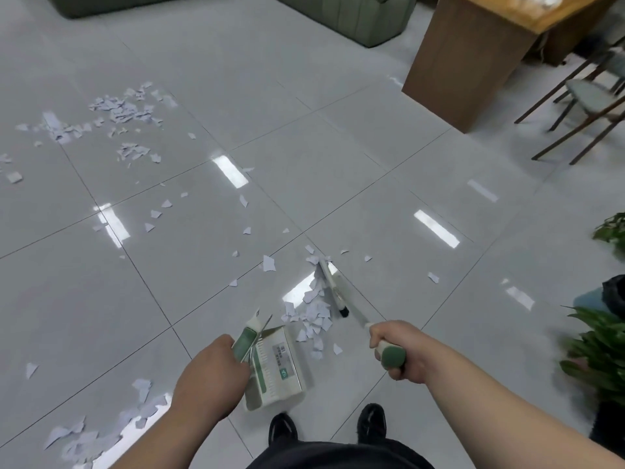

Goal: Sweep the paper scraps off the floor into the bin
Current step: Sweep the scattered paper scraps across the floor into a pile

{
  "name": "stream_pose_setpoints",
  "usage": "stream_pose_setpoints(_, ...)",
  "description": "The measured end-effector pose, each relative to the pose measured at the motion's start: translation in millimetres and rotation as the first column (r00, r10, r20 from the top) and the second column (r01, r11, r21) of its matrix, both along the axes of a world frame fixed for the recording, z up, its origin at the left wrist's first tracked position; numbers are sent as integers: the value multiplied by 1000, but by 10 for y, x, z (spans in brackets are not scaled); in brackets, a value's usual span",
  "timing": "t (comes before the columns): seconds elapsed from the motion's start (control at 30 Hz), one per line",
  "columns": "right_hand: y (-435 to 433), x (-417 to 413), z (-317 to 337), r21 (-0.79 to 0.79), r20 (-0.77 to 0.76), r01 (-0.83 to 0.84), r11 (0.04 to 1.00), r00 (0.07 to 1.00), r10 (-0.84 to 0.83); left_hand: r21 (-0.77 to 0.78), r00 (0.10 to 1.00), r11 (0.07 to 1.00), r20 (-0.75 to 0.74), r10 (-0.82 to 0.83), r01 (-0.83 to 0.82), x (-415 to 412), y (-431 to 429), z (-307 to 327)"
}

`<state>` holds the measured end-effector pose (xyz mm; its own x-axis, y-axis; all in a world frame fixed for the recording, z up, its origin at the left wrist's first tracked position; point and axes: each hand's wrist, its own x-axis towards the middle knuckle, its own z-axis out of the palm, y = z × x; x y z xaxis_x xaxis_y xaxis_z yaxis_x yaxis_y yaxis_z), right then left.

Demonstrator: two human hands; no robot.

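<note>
My left hand [211, 374] grips the green handle of a white and green dustpan [275, 365], which stands on the floor just ahead of my feet. My right hand [397, 350] grips the green handle end of a broom [333, 289]; its head lies on the tiles ahead of the dustpan. A small pile of white paper scraps [314, 314] sits between the broom head and the dustpan's mouth. More scraps lie scattered at the far left [125, 111] and at the near left [88, 438]. A bin with a black liner [612, 296] shows at the right edge.
A wooden table leg panel [473, 62] and dark chairs [581, 106] stand at the back right. Green upholstered seats [348, 15] line the far side. Potted plants [598, 346] crowd the right edge. My black shoes [372, 421] are just behind the dustpan.
</note>
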<state>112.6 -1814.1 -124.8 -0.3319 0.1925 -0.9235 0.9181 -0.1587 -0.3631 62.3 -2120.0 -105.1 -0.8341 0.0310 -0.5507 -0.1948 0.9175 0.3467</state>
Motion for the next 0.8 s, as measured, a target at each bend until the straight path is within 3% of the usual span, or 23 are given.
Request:
stream_pose_setpoints(0.2, 621, 71, 291, -21, -25, 114, 993, 993, -114, 9, 998, 998, -37, -56, 56, -172, 501, 134)
stream_pose_setpoints(0.5, 2185, 265, 177, 115, -29, 197, 974, 980, -195, -41, 983, 988, -110, -150, 146, -368, 1960, 214)
stream_pose_setpoints(0.8, 3675, 319, -28, 189, 15, 143, 972, 989, -149, -100, 992, 995, -123, -18, 6, -372, 3051, 226)
